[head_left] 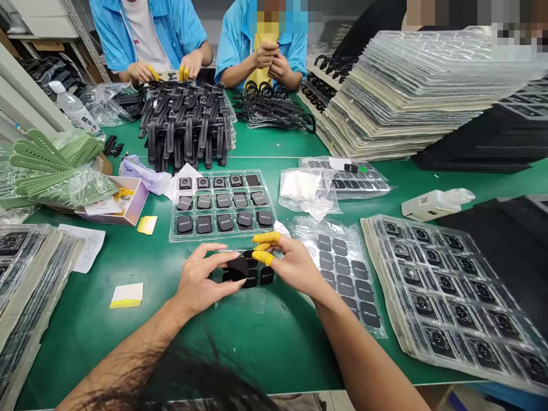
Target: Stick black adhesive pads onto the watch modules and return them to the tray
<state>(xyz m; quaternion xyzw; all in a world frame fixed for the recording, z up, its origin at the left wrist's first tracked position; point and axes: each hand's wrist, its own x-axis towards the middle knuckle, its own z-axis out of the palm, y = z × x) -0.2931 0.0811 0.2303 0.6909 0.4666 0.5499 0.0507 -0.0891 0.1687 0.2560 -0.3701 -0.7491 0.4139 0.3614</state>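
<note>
My left hand [199, 277] grips a black square smartwatch body [238, 268] by its edges, between thumb and fingers. Just to its right, my right hand [295, 260] has yellow finger cots on thumb and fingers, drawn close together; anything between the tips is too small to make out. Beneath both hands lies a small clear sheet of black rounded-square stickers [267, 277], partly covered by the watch body and fingers. Beyond them is a clear plastic tray [175, 228] of watch bodies, most with black printed squares on top. A larger sticker sheet [342, 265] lies beside my right wrist.
Tray stacks with watch bodies stand at right [454, 291] and left [38, 285]. Black watch straps [186, 123] pile up ahead, before two co-workers in blue. Green straps [64, 165], a white bottle [436, 202] and a tall stack of clear trays [411, 97] surround the green table [171, 348].
</note>
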